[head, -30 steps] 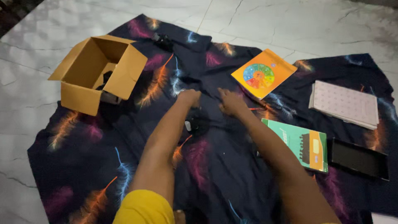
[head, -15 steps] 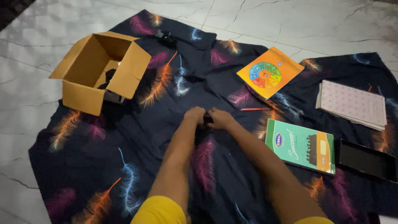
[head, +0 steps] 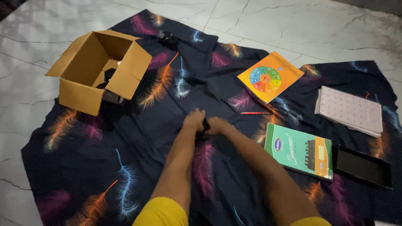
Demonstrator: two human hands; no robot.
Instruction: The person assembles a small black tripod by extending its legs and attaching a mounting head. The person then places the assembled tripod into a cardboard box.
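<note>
Left hand (head: 195, 119) and right hand (head: 216, 124) clenched together on small dark object (head: 205, 125) at cloth (head: 138, 138) centre; open cardboard box (head: 98, 69) at 10 o'clock; red pen (head: 252, 113) at 2 o'clock, books spread flat beyond.

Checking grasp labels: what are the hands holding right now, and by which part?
Left hand and right hand close together on a small black object; it is mostly hidden, so the held part cannot be told.

1. Looked like somebody's home, going by the white marble-style tile floor (head: 293, 21) with its grout lines.
2. A dark bedsheet with a feather print (head: 138, 138) was spread right on that floor.
3. Schoolbook stuff lay around: a green notebook (head: 299, 151), an orange booklet (head: 270, 76), plus an open cardboard box (head: 90, 71).
</note>
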